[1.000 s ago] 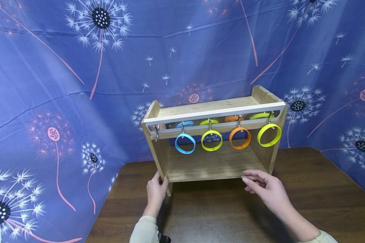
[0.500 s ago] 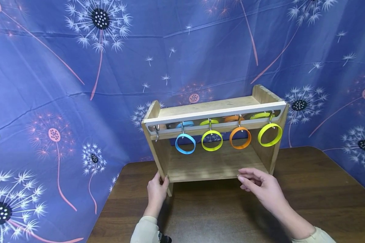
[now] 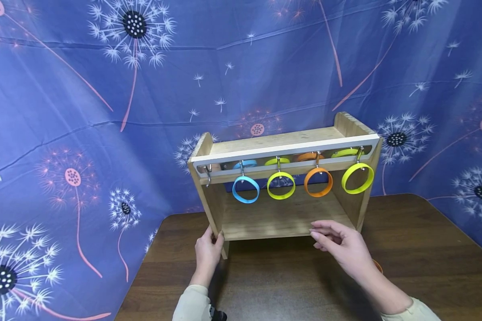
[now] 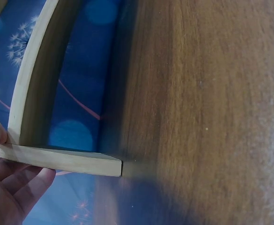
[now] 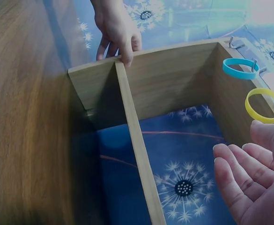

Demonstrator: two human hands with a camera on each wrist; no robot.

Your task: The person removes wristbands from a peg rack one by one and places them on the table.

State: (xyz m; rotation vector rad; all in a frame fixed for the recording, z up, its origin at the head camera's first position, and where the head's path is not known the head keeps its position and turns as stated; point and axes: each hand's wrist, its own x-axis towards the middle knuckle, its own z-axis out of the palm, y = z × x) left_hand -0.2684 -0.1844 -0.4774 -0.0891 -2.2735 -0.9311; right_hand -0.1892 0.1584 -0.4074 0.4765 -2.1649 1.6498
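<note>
A small wooden shelf unit [image 3: 209, 196] stands on the table, with a metal hook rail [image 3: 285, 154] across its upper front. Silicone wristbands hang from the hooks: blue [image 3: 234, 192], yellow-green [image 3: 281, 197], orange [image 3: 318, 194] and yellow-green [image 3: 357, 191]. The leftmost hook [image 3: 207, 176] carries nothing. My left hand [image 3: 208, 255] grips the lower front edge of the left side panel [image 4: 62, 159], thumb inside and fingers outside. Before the lower board [image 3: 265, 235], toward its right end, my right hand [image 3: 339, 245] hovers with loosely bent fingers, holding nothing.
Part of an orange ring [image 3: 378, 266] shows on the brown wooden table [image 3: 409, 249], mostly hidden behind my right wrist. A blue cloth with dandelion prints [image 3: 225, 53] hangs behind the shelf unit and along both sides.
My right hand has drifted a little to the left along the lower board. An orange edge has come into view beside that wrist. The left hand keeps its grip; the wristbands hang as before.
</note>
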